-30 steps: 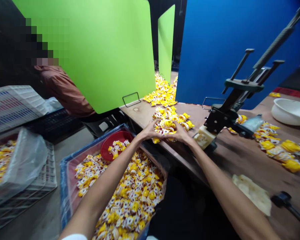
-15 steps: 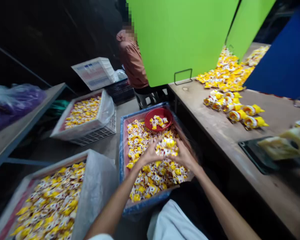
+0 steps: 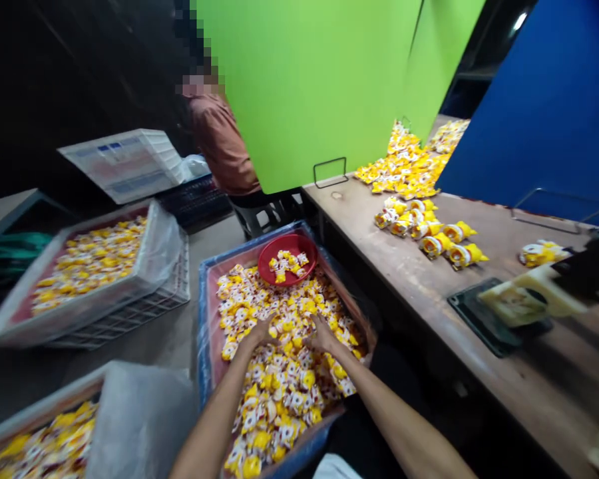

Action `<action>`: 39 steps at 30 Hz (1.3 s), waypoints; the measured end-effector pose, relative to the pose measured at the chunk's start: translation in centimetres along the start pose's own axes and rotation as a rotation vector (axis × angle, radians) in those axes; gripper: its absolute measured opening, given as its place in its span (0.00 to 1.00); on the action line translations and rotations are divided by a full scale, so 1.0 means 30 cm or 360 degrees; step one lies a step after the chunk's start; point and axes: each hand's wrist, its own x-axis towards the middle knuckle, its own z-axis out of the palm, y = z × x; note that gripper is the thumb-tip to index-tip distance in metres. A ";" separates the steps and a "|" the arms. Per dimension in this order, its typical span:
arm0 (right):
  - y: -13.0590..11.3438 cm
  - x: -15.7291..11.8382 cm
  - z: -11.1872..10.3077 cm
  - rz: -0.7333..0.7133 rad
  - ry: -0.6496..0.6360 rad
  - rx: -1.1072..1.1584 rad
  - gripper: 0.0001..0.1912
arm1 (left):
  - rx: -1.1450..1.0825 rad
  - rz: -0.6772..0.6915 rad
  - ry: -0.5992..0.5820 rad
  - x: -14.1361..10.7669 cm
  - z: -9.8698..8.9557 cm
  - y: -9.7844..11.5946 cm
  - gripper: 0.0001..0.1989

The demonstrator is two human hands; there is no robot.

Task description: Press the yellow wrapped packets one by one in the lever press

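A blue bin lined with plastic holds a heap of small yellow and white wrapped pieces. My left hand rests in the heap on its left side, and my right hand is in it opposite, palms facing. Fingers of both are partly sunk among the pieces, curved and apart, with pieces between the hands. Just beyond them a red bowl with several pieces in it sits on the heap.
White crates of similar pieces stand at left. On the right, a table bears more pieces and a machine part. Green and blue panels rise behind. A person in a brownish top sits beyond.
Both hands have lowered from above the heap, where they held a cluster of pieces between them, into the heap. The view has shifted to the right.
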 end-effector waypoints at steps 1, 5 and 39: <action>-0.014 -0.028 -0.062 -0.0026 0.0052 0.0005 0.43 | 0.0001 0.0007 0.0015 0.030 -0.024 0.024 0.32; -0.154 -0.185 -0.455 -0.0498 0.0409 -0.0009 0.39 | -0.0144 0.0321 0.0076 0.149 -0.111 0.298 0.34; -0.054 -0.193 -1.195 -0.0141 0.1252 -0.0505 0.35 | -0.0582 0.1552 -0.0338 0.539 -0.203 1.294 0.34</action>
